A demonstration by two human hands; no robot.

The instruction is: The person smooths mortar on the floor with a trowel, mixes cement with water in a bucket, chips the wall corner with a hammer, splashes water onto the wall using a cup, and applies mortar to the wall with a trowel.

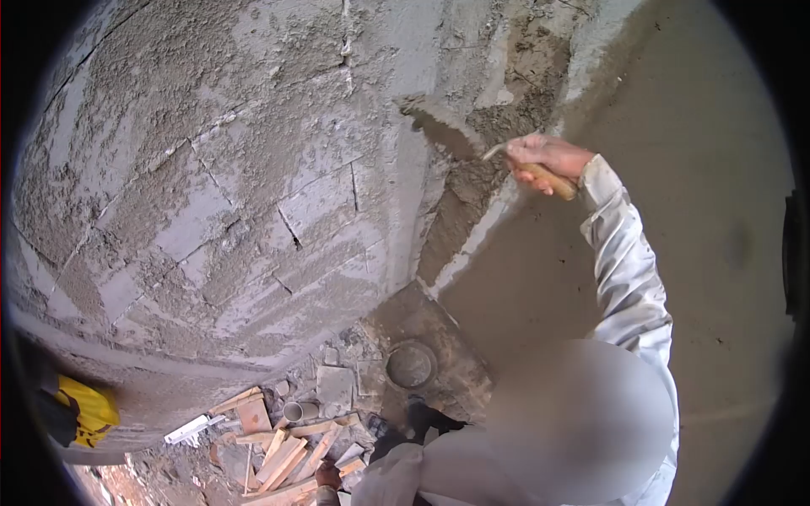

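Observation:
My right hand (547, 156), reaching out in a pale, wrinkled sleeve, is closed around the wooden handle of a trowel (557, 183). Its bent metal neck points left, and the blade lies against wet mortar (460, 198) in the rough corner strip, hard to tell from the mortar. Low in the view, my left hand (327, 474) hangs beside loose wood strips (283, 460); its fingers are too dark and small to make out. A round bucket (411, 364) stands on a dirty board (447, 337) below the corner.
Rough, patchy block wall (253, 169) fills the left side. Smooth grey-brown plaster (675, 211) covers the right. Rubble, a short pipe piece (293, 411) and a white strip (190, 428) lie on the floor. Something yellow (87, 411) is at the far left. A blurred round area covers the lower right.

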